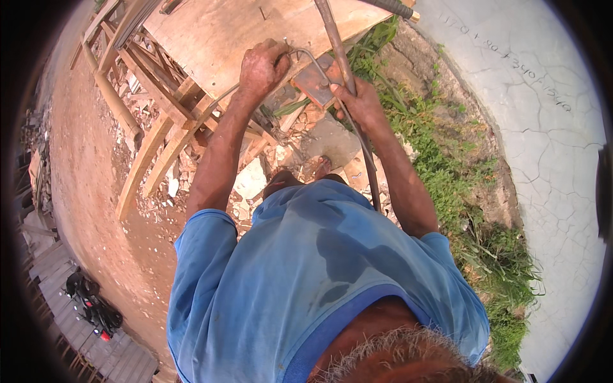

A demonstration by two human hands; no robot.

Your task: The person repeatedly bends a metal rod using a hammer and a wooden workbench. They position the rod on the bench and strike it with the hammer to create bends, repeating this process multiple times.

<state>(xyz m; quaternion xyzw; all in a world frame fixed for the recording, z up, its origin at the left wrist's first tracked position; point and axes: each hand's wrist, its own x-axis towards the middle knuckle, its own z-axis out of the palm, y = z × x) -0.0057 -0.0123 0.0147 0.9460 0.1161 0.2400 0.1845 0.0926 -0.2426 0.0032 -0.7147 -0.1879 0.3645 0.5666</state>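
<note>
My left hand (265, 67) is closed on a thin metal rod (311, 55) at the near edge of a plywood-topped bench (220, 38). Beyond the fingers the rod curves toward the right and meets a long dark metal bar (336, 38). My right hand (361, 105) is wrapped round that bar, which runs from the top of the view down beside my right hip. Another stretch of thin rod shows left of my left wrist. Nails (262, 13) stick up from the plywood. Just left of my right hand is a reddish block (316, 83).
Wooden beams (153, 153) jut out at the bench's left. Broken rubble (252, 179) covers the ground by my feet. Green plants (434, 172) grow along a cracked grey wall (543, 140) on the right. A dark motorcycle (92, 306) stands on planks at the lower left.
</note>
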